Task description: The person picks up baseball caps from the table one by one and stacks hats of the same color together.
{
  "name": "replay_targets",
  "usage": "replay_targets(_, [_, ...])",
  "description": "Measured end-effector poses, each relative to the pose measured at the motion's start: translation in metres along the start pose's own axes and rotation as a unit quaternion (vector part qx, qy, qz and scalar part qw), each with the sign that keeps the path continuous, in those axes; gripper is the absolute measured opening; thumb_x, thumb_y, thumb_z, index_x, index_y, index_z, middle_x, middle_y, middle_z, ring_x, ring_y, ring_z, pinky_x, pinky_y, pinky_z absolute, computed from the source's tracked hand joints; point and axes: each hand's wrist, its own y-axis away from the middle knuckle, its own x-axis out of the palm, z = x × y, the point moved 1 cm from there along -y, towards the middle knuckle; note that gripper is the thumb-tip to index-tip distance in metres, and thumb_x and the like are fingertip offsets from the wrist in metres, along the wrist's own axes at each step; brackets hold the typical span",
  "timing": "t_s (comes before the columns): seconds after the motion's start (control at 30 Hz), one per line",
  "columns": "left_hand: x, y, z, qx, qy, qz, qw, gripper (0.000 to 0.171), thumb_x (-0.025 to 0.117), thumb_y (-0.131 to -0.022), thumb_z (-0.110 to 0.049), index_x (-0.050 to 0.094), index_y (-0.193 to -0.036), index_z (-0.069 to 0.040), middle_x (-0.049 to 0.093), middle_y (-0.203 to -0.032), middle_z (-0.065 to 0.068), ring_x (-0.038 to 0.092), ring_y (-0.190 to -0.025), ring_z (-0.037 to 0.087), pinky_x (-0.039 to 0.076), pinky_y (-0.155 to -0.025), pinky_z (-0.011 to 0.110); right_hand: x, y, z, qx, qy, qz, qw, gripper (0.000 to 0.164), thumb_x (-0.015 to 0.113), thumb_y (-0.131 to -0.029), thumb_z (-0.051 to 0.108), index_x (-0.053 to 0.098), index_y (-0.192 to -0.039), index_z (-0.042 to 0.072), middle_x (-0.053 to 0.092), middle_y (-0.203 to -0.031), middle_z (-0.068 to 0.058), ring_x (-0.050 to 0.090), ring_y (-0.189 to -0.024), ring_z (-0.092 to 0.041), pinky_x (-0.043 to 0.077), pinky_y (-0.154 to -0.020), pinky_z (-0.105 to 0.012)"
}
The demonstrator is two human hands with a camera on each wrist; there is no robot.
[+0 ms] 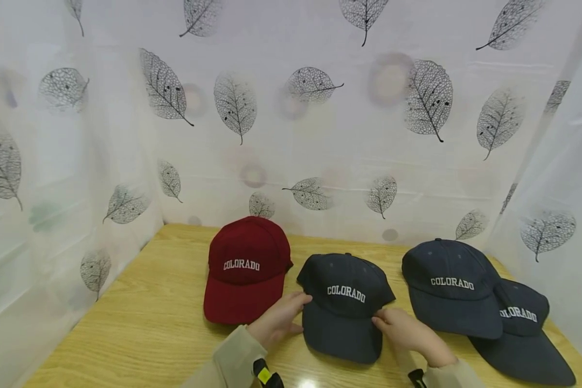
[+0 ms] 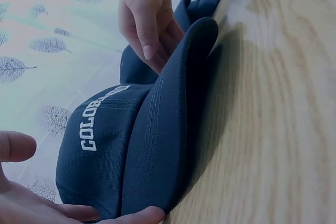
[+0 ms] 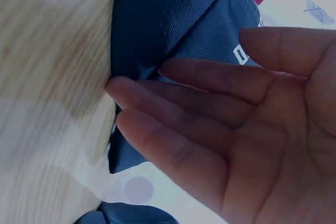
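Note:
A navy baseball cap (image 1: pixel 341 315) with white COLORADO lettering rests on the table, brim toward me, between both hands. My left hand (image 1: pixel 280 319) is at its left side; in the left wrist view the left hand's fingers (image 2: pixel 139 216) lie straight along the cap, with the thumb raised away from it. On the opposite side is my right hand (image 1: pixel 409 331). The right wrist view shows the right hand's extended fingers (image 3: pixel 157 137) touching the cap where brim meets crown, the thumb apart from them. Neither hand curls round the fabric.
A red COLORADO cap (image 1: pixel 247 258) sits to the left, close by my left hand. On the right, another navy cap (image 1: pixel 448 269) overlaps a further navy cap (image 1: pixel 524 355) near the wooden table's (image 1: pixel 140 302) right edge. A leaf-print curtain (image 1: pixel 296 145) hangs behind and at both sides.

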Motion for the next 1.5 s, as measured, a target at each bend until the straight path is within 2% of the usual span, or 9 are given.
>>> replay_targets(0.1, [0.001,-0.006,0.001,0.010,0.008,-0.006,0.9999,0.065,0.045,-0.091,-0.025,0.017,-0.136,0.013,0.013,-0.143,0.031,0.011,-0.129,0.049,0.029,-0.089,0.064,-0.002,-0.007,-0.002,0.016,-0.005,-0.005,1.000,0.024,0.045,-0.092,0.018,0.060,-0.092,0.000,0.046,-0.068,0.001,0.045,-0.065,-0.016,0.036,-0.059,-0.035])
replay_targets(0.27, [0.000,-0.013,0.003,0.012,0.028,-0.019,0.9994,0.065,0.044,-0.091,-0.023,0.014,-0.136,0.014,0.011,-0.143,0.031,0.010,-0.130,0.048,0.029,-0.090,0.063,-0.003,-0.013,-0.005,0.007,0.009,-0.024,1.000,0.026,0.046,-0.091,0.016,0.060,-0.096,-0.006,0.053,-0.077,-0.001,0.046,-0.070,-0.017,0.038,-0.061,-0.036])
replay_targets(0.43, [-0.002,-0.014,0.002,0.019,0.027,-0.022,0.9992,0.065,0.044,-0.091,-0.022,0.015,-0.135,0.014,0.013,-0.142,0.032,0.012,-0.129,0.047,0.031,-0.089,0.063,-0.003,-0.015,-0.003,0.022,0.018,-0.042,0.999,0.024,0.048,-0.090,0.015,0.060,-0.098,-0.005,0.058,-0.083,-0.006,0.052,-0.075,-0.021,0.041,-0.065,-0.037])
replay_targets(0.67, [-0.004,-0.011,0.002,0.016,0.022,-0.016,0.9995,0.066,0.045,-0.090,-0.023,0.015,-0.136,0.013,0.013,-0.143,0.031,0.013,-0.129,0.048,0.029,-0.090,0.063,-0.010,-0.010,0.005,0.076,0.035,-0.114,0.990,0.024,0.055,-0.087,0.018,0.061,-0.104,0.001,0.062,-0.097,-0.009,0.059,-0.088,-0.026,0.046,-0.074,-0.039])
replay_targets(0.8, [-0.002,-0.010,0.004,0.014,0.030,-0.014,0.9994,0.067,0.045,-0.091,-0.023,0.012,-0.136,0.013,0.011,-0.143,0.031,0.010,-0.129,0.049,0.029,-0.090,0.063,-0.014,-0.002,0.005,0.063,0.091,-0.168,0.980,0.024,0.058,-0.085,0.018,0.062,-0.103,0.003,0.062,-0.099,-0.011,0.059,-0.090,-0.028,0.047,-0.074,-0.041])
replay_targets(0.93, [0.001,-0.008,0.004,0.014,0.039,-0.012,0.9991,0.066,0.045,-0.091,-0.022,0.012,-0.136,0.013,0.009,-0.143,0.031,0.009,-0.129,0.049,0.028,-0.091,0.063,-0.018,0.009,-0.004,0.053,0.158,-0.211,0.963,0.024,0.063,-0.080,0.015,0.063,-0.101,0.003,0.062,-0.098,-0.011,0.059,-0.091,-0.030,0.046,-0.075,-0.043])
replay_targets(1.1, [0.003,-0.006,0.003,0.009,0.042,-0.010,0.9990,0.063,0.044,-0.092,-0.021,0.015,-0.137,0.012,0.010,-0.144,0.030,0.010,-0.130,0.048,0.029,-0.091,0.062,-0.023,0.025,-0.020,0.061,0.209,-0.231,0.948,0.025,0.067,-0.075,0.013,0.062,-0.098,0.002,0.060,-0.096,-0.012,0.057,-0.091,-0.032,0.046,-0.074,-0.044])
replay_targets(1.37, [0.004,-0.007,0.003,0.012,0.054,-0.010,0.9984,0.061,0.043,-0.091,-0.020,0.017,-0.137,0.011,0.011,-0.144,0.029,0.009,-0.130,0.047,0.028,-0.092,0.062,-0.031,0.052,-0.041,0.045,0.262,-0.273,0.925,0.028,0.072,-0.068,0.008,0.063,-0.093,0.002,0.060,-0.093,-0.012,0.056,-0.086,-0.033,0.046,-0.070,-0.043])
replay_targets(1.5, [0.005,-0.008,0.004,0.009,0.050,-0.007,0.9987,0.060,0.043,-0.092,-0.020,0.018,-0.136,0.011,0.010,-0.144,0.029,0.008,-0.130,0.047,0.028,-0.091,0.062,-0.037,0.060,-0.051,0.062,0.285,-0.280,0.915,0.029,0.072,-0.066,0.008,0.062,-0.092,-0.001,0.059,-0.091,-0.015,0.055,-0.085,-0.036,0.046,-0.068,-0.045])
